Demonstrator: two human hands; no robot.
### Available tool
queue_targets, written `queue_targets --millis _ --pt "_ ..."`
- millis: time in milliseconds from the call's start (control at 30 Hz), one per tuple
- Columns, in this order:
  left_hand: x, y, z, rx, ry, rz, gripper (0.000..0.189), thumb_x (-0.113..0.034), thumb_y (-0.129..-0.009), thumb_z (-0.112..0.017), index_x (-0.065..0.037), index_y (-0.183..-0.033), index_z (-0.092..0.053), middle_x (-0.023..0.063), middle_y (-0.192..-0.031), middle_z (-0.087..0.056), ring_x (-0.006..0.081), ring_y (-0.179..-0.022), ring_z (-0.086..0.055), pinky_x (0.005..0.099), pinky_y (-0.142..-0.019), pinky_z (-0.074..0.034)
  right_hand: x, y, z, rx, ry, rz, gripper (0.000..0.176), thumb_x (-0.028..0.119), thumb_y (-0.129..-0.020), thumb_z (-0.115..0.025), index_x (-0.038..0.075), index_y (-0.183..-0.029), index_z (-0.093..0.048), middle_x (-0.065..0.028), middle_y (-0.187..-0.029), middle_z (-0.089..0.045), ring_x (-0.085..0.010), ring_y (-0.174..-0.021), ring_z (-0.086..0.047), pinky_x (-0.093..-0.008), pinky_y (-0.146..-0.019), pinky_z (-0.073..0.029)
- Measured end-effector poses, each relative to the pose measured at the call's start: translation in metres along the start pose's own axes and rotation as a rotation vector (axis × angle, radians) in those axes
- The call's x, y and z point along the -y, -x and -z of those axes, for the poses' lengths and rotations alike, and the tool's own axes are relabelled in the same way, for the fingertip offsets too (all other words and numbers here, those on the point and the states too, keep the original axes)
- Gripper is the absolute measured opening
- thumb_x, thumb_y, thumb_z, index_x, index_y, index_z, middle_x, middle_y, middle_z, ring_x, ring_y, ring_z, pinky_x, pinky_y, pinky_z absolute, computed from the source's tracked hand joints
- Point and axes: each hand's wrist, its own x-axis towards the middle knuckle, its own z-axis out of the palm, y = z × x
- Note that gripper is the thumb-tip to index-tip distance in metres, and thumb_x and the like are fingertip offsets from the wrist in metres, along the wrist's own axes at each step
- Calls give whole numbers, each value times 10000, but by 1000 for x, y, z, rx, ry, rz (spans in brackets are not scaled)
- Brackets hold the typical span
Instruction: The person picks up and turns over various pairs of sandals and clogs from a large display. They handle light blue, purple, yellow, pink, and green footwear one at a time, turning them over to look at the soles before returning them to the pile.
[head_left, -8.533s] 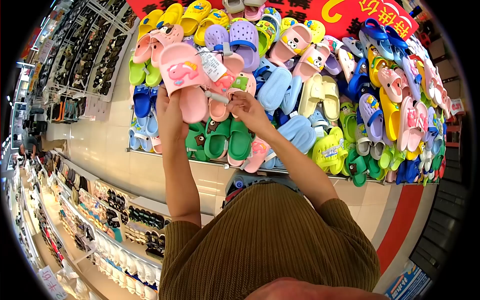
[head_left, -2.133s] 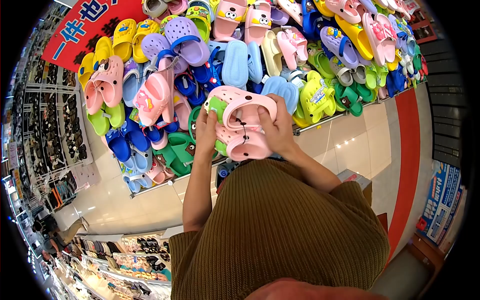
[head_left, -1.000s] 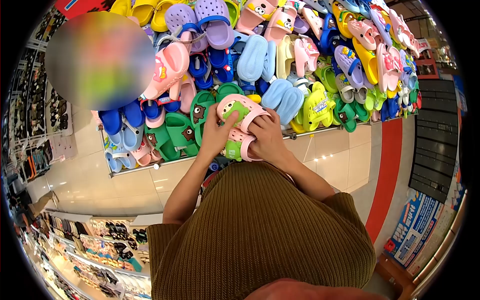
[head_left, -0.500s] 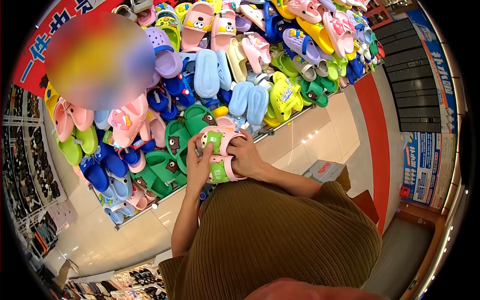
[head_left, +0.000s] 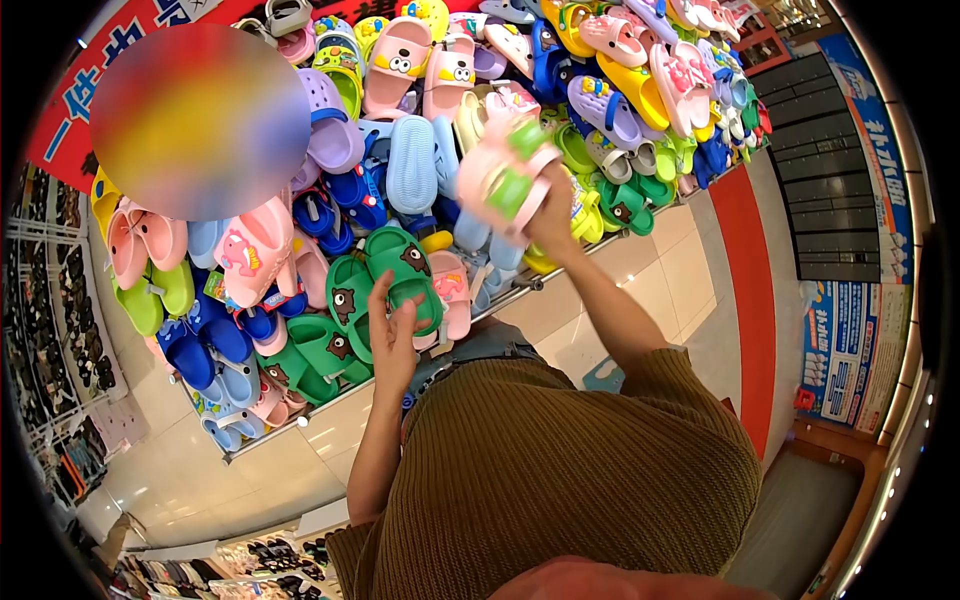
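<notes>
- I see open floor [head_left: 650, 262] along the front rail [head_left: 519, 293]; behind it, heaped shoes [head_left: 411, 165] leave little room.
- Half a second ago, both hands held the pink clogs [head_left: 487, 178]; now the right hand [head_left: 552, 215] alone carries them, farther right, over the heap.
- Its fingers seem clamped on their near side, but blur hides the exact grip.
- The left hand [head_left: 393, 340] has fingers spread, beside green slippers [head_left: 352, 292].

Pink clogs [head_left: 500, 174] with green patches, blurred and seemingly tilted, are in the right hand [head_left: 552, 216].

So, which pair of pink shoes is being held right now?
The pink clogs with green patches, blurred in the right hand; the other pink shoes in view have no hand on them.
</notes>
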Motion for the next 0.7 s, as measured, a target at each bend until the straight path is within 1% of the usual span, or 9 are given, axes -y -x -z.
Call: queue_targets --millis 167,267,300,367,400,433,500,600,700 --pt "33 11 -1 -103 28 89 501 -301 -1058 -498 -50 -1473 -376 149 -1472 -422 284 -1167 -626 331 -789 -585 -157 -60 18 -218 230 -81 304 77 -826 -600 -3 -1119 -621 -213 -1122 -634 -401 -1053 -621 -397 -896 -488" --pt "50 17 -9 -253 47 129 461 -272 -1055 -504 -52 -1447 -403 146 -1409 -471 266 -1122 -639 331 -780 -591 -236 -64 21 -87 615 -133 268 77 -816 -589 2 -1067 -647 -212 -1137 -645 -404 -1082 -604 -461 -948 -470" --pt "57 23 -10 -315 56 146 456 -267 -1055 -505 -53 -1444 -406 144 -1403 -474 261 -1112 -641 334 -781 -592 -248 -60 24 52 557 -276 297 109 -800 -659 16 -1081 -638 -204 -1159 -637 -376 -1078 -612 -450 -953 -475" --pt "77 29 -15 -392 159 146 473 -209 -1024 -581 -37 -1429 -405 132 -1361 -496 195 -1065 -639 295 -778 -573 -306 -51 23 81 332 -257 476 162 -677 -835 51 -1086 -618 -165 -1099 -625 -327 -1032 -627 -386 -932 -495" --pt "76 29 -18 -408 134 142 480 -205 -1016 -595 -36 -1424 -409 133 -1362 -494 190 -1055 -638 293 -774 -569 -397 -40 21 80 155 -230 398 147 -693 -822 47 -1027 -630 -129 -1074 -632 -301 -1002 -634 -367 -904 -501" --pt "73 29 -21 -411 109 141 486 -201 -1009 -609 -35 -1420 -412 134 -1363 -492 184 -1045 -638 291 -770 -566 -287 -54 31 153 456 -210 287 173 -818 -721 23 -1055 -663 -167 -1030 -714 -314 -921 -692 -378 -824 -532" --pt "64 25 -23 -493 125 93 457 -159 -986 -639 -11 -1371 -441 120 -1267 -556 172 -1011 -640 287 -760 -564 -262 -61 39 179 509 -208 294 265 -876 -628 18 -1014 -708 -222 -1005 -707 -410 -940 -677 -440 -810 -520" --pt "47 12 -12 -684 101 -64 365 -122 -974 -651 3 -1279 -495 83 -1099 -620 154 -967 -637 274 -734 -552 -282 -57 49 230 520 -263 307 285 -894 -625 16 -1021 -700 -239 -1016 -693 -451 -952 -648 -480 -808 -507" --pt "21 -10 22 -1006 -33 -331 289 -87 -955 -669 -5 -1201 -541 67 -1092 -610 139 -973 -600 279 -770 -541 -290 -56 51 305 510 -244 307 273 -905 -623 -8 -1014 -681 -254 -1037 -676 -471 -951 -639 -479 -801 -504"
